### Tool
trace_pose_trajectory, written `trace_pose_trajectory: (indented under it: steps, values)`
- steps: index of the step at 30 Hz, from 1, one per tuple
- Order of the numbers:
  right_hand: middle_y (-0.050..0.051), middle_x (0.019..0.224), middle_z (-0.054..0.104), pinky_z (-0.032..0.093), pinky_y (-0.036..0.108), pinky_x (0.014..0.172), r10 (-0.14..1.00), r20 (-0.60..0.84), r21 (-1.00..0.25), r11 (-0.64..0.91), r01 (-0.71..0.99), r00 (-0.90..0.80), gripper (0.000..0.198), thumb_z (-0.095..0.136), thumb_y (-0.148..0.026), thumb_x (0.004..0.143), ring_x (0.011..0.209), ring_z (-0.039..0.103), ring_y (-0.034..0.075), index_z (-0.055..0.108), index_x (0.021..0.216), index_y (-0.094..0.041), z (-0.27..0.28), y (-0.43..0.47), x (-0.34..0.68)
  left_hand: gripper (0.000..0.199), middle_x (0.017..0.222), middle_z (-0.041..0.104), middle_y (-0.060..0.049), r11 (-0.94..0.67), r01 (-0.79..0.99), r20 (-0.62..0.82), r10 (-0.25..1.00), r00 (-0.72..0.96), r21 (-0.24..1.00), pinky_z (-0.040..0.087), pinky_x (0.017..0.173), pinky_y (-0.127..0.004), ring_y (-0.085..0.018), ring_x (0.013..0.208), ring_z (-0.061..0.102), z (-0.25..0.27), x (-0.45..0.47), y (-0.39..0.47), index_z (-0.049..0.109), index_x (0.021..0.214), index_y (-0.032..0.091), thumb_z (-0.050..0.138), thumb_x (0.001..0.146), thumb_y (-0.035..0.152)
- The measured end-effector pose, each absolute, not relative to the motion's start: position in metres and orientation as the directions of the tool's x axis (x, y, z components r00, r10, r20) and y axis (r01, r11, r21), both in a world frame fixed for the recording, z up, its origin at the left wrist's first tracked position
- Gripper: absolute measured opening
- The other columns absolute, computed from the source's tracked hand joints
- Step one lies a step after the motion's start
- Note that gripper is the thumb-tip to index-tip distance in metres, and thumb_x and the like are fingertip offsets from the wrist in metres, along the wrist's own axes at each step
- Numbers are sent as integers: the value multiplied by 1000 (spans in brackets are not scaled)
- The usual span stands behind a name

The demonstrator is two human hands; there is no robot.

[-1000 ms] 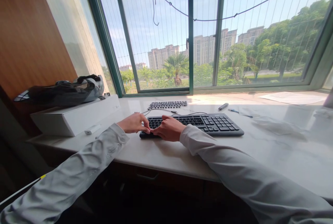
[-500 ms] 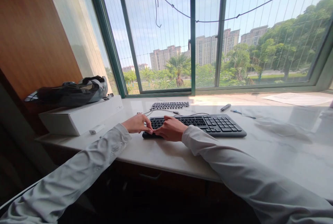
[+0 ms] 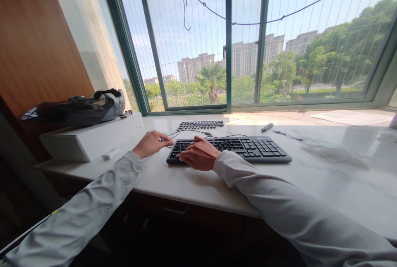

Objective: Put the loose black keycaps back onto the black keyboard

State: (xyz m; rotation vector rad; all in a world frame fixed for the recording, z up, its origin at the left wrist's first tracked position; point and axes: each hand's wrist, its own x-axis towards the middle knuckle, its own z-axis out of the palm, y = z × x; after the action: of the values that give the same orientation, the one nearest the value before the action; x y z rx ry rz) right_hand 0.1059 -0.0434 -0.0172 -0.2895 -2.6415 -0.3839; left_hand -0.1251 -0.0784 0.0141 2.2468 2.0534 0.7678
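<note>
The left hand [image 3: 150, 144] has drawn away from the right hand [image 3: 201, 154] to the left end of the black keyboard [image 3: 269, 149], ending their fingertip-to-fingertip work at its near corner.
The left thumb and fingers are bent close together; whether they pinch anything, I cannot tell. The right hand lies loosely open over the leftmost keys, gripping nothing visible. The keyboard rests on the marbled worktop [image 3: 313, 188], a second set of keys [image 3: 200, 125] behind it, a white box [image 3: 108, 139] leftward, a window [image 3: 228, 56] beyond.
</note>
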Motion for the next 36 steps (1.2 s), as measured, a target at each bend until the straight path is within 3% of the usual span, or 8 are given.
trace_pose_trajectory:
  steps: [5,10,17,22,28,36]
  values:
    - [4,90,69,25,34,76,161,469,200,939,281,-869,36,35,-40,96,79,59,14,65,108,-24,-20,-46,104,34,84,72,-2,22,996,432,900,-58,87,43,69,-26,-21,78,62,31,-141,-43,77,83,29,63,70,57]
    - [3,88,67,25,33,74,176,460,179,942,285,-870,36,35,-39,96,77,57,13,66,108,-27,-20,-47,105,30,101,71,-3,221,973,289,938,-193,-69,44,79,-29,-24,95,61,31,-151,18,74,93,32,62,72,50]
    - [3,85,69,25,33,75,168,496,189,937,295,-852,35,33,-33,96,75,57,13,63,112,-24,-17,-44,108,54,117,63,-18,329,942,254,918,-304,-61,44,86,-37,-32,106,57,4,-143,91,69,106,18,60,72,59]
    - [3,81,69,26,33,76,168,513,243,912,330,-842,34,31,-34,97,73,58,14,63,104,-23,-17,-40,111,74,121,58,-25,419,907,263,879,-398,-30,45,85,-39,-36,110,54,-7,-145,123,63,116,10,56,69,66]
    - [2,78,69,25,33,78,198,493,267,892,364,-847,35,30,-33,96,72,57,13,62,86,-20,-17,-40,111,71,120,59,-23,465,885,272,853,-445,-10,45,83,-37,-34,109,55,-14,-147,135,62,115,10,65,64,59]
    - [5,76,70,25,33,78,197,489,279,888,366,-850,35,32,-31,96,73,58,14,62,83,-19,-15,-40,113,62,116,60,-24,462,887,301,845,-441,2,47,80,-36,-34,106,57,-8,-148,125,63,113,8,69,64,45]
